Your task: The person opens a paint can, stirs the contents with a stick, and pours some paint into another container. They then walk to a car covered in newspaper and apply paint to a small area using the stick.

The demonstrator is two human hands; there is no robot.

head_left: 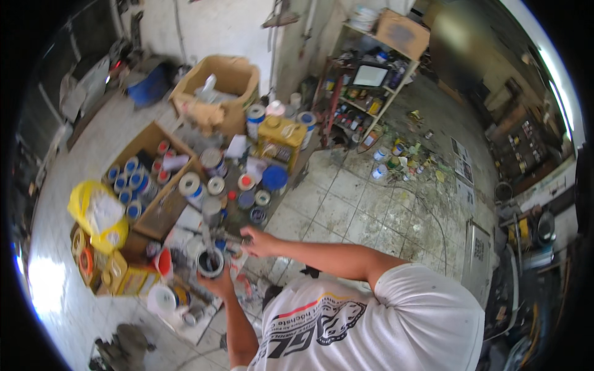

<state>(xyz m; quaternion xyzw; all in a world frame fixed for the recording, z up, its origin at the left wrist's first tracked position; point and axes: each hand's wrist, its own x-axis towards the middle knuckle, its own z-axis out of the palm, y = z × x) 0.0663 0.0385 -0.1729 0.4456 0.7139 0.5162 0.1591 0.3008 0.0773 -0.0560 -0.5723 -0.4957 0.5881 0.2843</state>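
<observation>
My left hand (218, 285) is wrapped around the lower side of a small round can (211, 264), open at the top, with something dark inside. A thin grey stick-like thing stands over the can's rim; its kind is too blurred to tell. To the right of the can, my right hand (259, 242) is closed, its fingers bent and pointing left. A thin thing seems to lie at its fingertips, too small to make out. Close by on the left stands a red cup (163, 263), with a white tub (163, 298) below it.
Paint cans (213, 162) and a yellow rectangular tin (278, 142) crowd the area beyond my hands. A cardboard box (164, 210) of cans stands left, near a yellow bag (99, 213). Farther right are a shelf (396, 77) and several cans (380, 172) on stained floor tiles.
</observation>
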